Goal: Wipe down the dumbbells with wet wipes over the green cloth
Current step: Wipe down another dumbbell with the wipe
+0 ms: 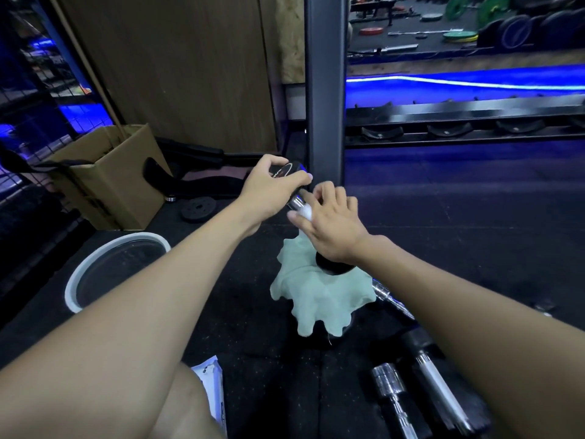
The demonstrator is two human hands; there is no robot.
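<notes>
Left hand (269, 188) gripping upper black head of tilted chrome-handled dumbbell (296, 202), right hand (332, 223) fingers pinching white wet wipe (305, 212) against handle, lower head on crumpled pale green cloth (316, 296).

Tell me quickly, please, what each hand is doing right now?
Left hand: grips the dumbbell's upper head.
Right hand: holds a white wipe against the dumbbell's chrome handle.

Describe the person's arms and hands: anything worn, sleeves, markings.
Both forearms are bare up to the frame edge, with no sleeves in view. The left hand and the right hand wear no gloves. No watch, bracelet or ring shows on either wrist or on the visible fingers. No markings are visible.
</notes>
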